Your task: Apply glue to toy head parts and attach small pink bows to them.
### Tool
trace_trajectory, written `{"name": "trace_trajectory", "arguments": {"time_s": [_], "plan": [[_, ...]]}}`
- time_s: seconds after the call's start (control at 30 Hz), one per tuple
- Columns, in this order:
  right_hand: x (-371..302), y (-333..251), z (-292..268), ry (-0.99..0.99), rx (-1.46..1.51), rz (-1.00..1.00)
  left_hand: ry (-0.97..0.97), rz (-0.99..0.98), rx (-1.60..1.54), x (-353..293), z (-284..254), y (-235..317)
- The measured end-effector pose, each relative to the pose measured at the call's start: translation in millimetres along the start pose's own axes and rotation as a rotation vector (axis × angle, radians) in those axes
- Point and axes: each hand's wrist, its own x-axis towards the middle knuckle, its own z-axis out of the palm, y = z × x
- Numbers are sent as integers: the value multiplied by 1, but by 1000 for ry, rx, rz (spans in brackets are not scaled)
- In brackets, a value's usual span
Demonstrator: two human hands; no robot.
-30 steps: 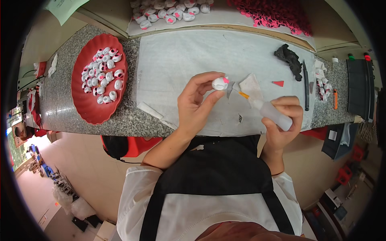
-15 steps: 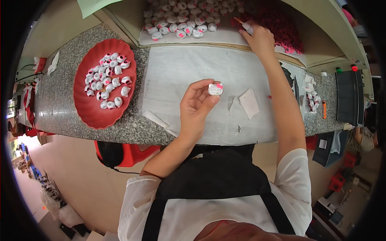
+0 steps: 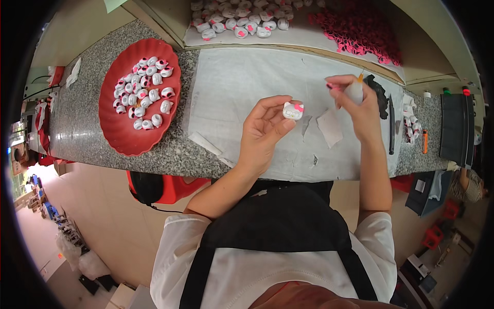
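Over pale paper (image 3: 221, 92), left hand (image 3: 261, 131) tight on white ornament (image 3: 292, 112), right hand (image 3: 361, 107) around bottle (image 3: 354, 92) and blurred pink piece (image 3: 329, 85)

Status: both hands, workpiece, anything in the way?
Left hand pinching small white-and-pink cat-head piece. Right hand holding translucent white bottle, small pink bit. Flat off-white scrap lying on pale sheet between hands.

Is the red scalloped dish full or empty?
Partly filled: white pieces lie grouped in the red dish, with bare red showing around them.
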Motion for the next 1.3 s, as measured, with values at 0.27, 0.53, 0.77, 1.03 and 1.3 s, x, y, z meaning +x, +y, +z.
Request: {"name": "trace_trajectory", "arguments": {"time_s": [0.27, 0.53, 0.77, 1.03, 1.3], "plan": [[-41, 11, 29, 65, 368, 12, -141, -34, 100, -1, 11, -3], [-49, 21, 27, 127, 575, 111, -150, -21, 55, -1, 10, -6], [-60, 8, 18, 89, 589, 100, -82, 200, 457, -2, 10, -8], [-58, 7, 27, 1, 607, 127, -148, 362, 724, -2, 6, -11], [-58, 13, 27, 24, 592, 125, -181, 397, 795, -2, 6, -11]]}}
